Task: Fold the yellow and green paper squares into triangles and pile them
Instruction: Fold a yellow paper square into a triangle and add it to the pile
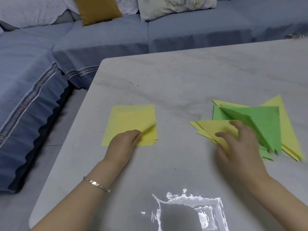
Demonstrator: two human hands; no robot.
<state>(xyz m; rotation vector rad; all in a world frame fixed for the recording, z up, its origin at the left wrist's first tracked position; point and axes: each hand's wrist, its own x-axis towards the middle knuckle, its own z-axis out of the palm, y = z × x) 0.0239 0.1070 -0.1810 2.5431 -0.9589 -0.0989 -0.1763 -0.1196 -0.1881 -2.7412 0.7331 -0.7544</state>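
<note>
A grey table (183, 77) holds two lots of paper. On the left is a stack of yellow squares (126, 119), lying flat, with its edges a bit uneven at the near right corner. The left hand (125, 144) rests on the near part of this stack. Its fingers are curled and pinch the top sheet (150, 126) near its right side, so that part bends up off the stack. A bracelet (96, 183) of small shiny links sits on the left wrist.

On the right, well apart from the squares, is the pile of triangles (266, 135). Green triangles (260, 117) lie in the middle of it. Yellow triangles (283, 110) poke out behind them and along the right side. One more, the front triangle (215, 129), is yellow and lies at the left of the pile with its tip pointing left. The right hand (240, 144) lies on it with the fingers spread out and mostly straight, not clenched. This hand is blurry, and it hides the near middle of the pile.

A bright white shine (188, 212) sits on the table near the person. Behind the table runs a blue sofa (100, 40). On it lean a mustard cushion (98, 10) and a pale leafy pillow (175, 7). Something small and shiny (296, 36) sits at the far right edge, too small to tell what it is.
</note>
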